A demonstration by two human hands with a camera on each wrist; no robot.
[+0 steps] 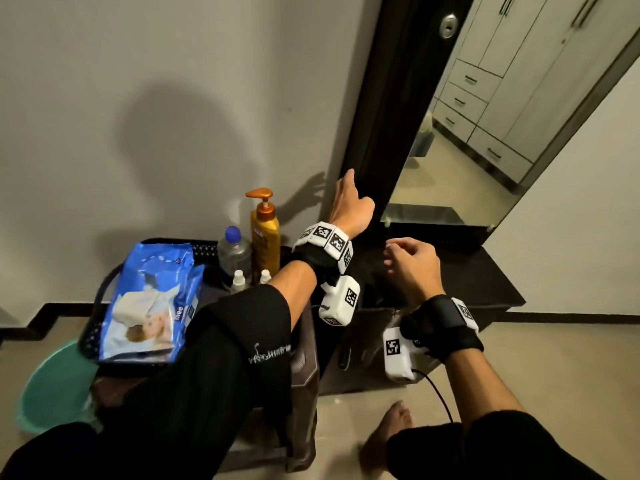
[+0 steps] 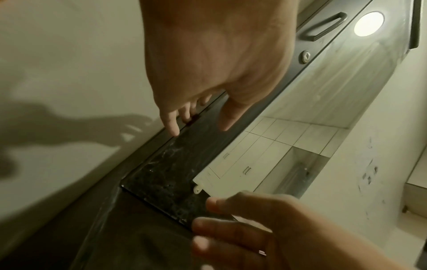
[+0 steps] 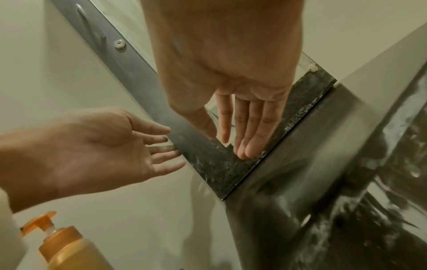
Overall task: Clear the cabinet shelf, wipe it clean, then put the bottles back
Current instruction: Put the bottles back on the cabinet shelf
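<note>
My left hand (image 1: 349,199) reaches up to the left edge of the tall dark cabinet door (image 1: 391,116) beside the mirror (image 1: 502,116). Its straight fingertips (image 2: 174,130) touch that edge and hold nothing. My right hand (image 1: 398,254) hovers empty over the dark counter (image 1: 478,282), its fingers (image 3: 245,138) straight and pointing at the dusty dark strip below the mirror. A gold pump bottle (image 1: 265,237), a clear blue-capped bottle (image 1: 233,254) and two small white bottles (image 1: 239,280) stand in a black basket (image 1: 204,249) to the left. The shelf behind the door is hidden.
A blue pack of wipes (image 1: 152,303) lies in the basket, which sits on a brown stool (image 1: 304,375). A green bucket (image 1: 52,393) stands on the floor at the lower left. The door carries a round lock (image 1: 449,26). A bare foot (image 1: 391,434) rests below.
</note>
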